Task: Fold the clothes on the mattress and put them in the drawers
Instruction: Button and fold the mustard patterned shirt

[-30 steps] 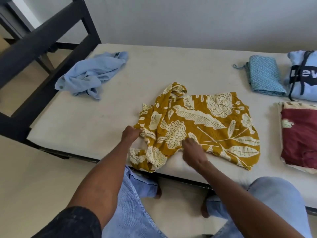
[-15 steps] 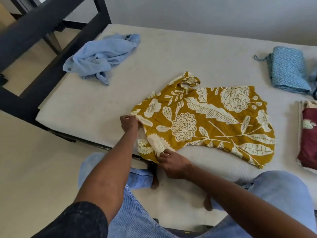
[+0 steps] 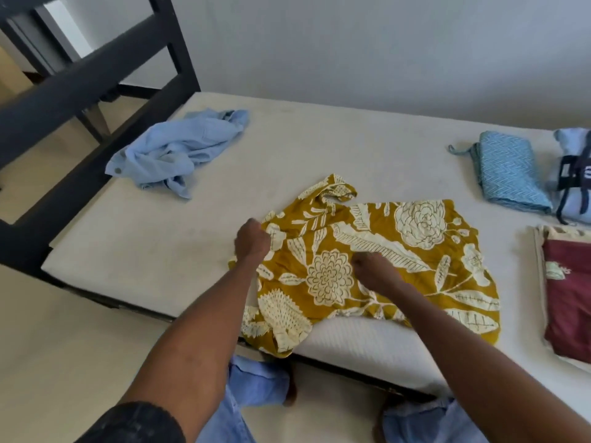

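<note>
Mustard floral shirt (image 3: 383, 260) lies spread on the mattress (image 3: 319, 148), ready for folding. Left hand (image 3: 252, 239) grips its side edge and right hand (image 3: 372, 271) pinches the middle, probably to fold that side over.

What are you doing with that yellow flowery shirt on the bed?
A person is folding it. The left hand grips the yellow flowery shirt at its left edge, and the right hand pinches the cloth near the middle. Part of it hangs over the near edge of the mattress. A crumpled light blue shirt still waits at the far left. On the right, a blue patterned piece and a maroon one already lie folded.
</note>
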